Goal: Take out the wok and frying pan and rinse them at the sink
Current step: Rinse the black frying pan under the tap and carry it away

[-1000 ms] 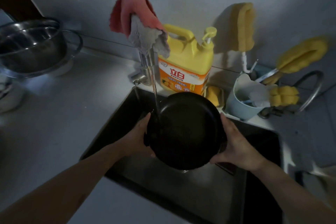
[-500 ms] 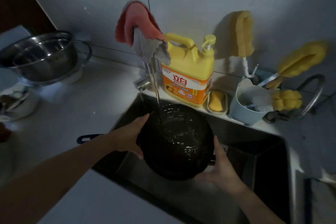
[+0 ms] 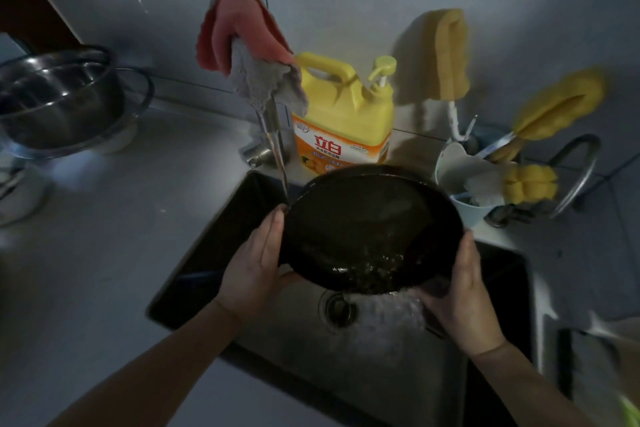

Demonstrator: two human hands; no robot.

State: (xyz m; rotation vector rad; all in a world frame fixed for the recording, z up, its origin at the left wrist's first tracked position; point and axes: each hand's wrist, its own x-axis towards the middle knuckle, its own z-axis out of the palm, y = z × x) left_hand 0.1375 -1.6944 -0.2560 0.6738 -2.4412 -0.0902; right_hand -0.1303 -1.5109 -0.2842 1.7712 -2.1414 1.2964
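While a steel bowl (image 3: 52, 97) sits far left on the counter, the left hand (image 3: 254, 265) grips the black wok's (image 3: 372, 229) left rim over the sink (image 3: 214, 246), tilted so water spills out; the right hand (image 3: 460, 302) cups its lower right edge.

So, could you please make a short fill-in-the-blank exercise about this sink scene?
1. Both hands hold a black ____ over the sink.
2. Water spills from it near the ____ hand.
3. The left hand is beside the thin water ____.
4. The detergent bottle is ____.

Answers: pan, right, stream, yellow
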